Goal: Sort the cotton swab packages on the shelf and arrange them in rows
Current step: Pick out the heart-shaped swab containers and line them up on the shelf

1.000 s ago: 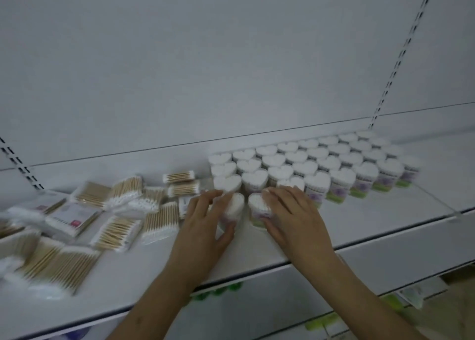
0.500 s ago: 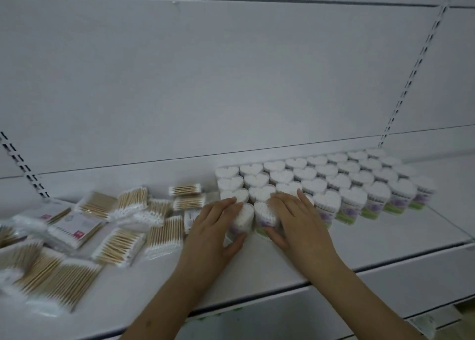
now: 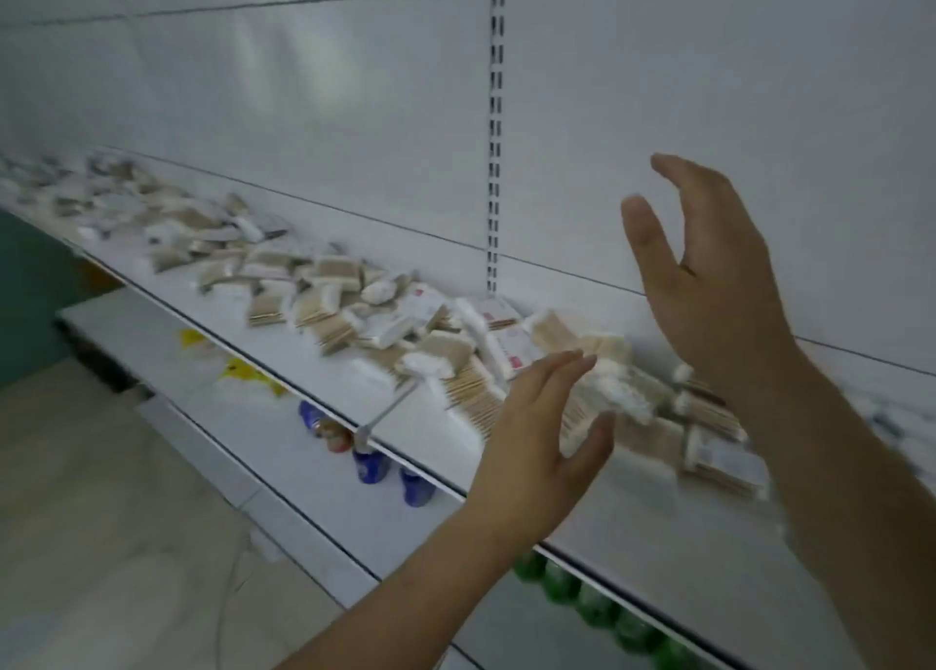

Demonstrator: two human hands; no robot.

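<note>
Both hands, left and right, hover spread and empty above scattered swab packages.

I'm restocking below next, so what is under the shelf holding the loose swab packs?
Under the shelf sit blue containers, yellow packages and green round items on lower shelves. The shelf edge and the left hand hide the rest.

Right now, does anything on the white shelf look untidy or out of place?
Yes. The flat clear packets of wooden-stick cotton swabs lie in a loose, overlapping heap along the white metal shelf, facing every direction, not in rows.
</note>
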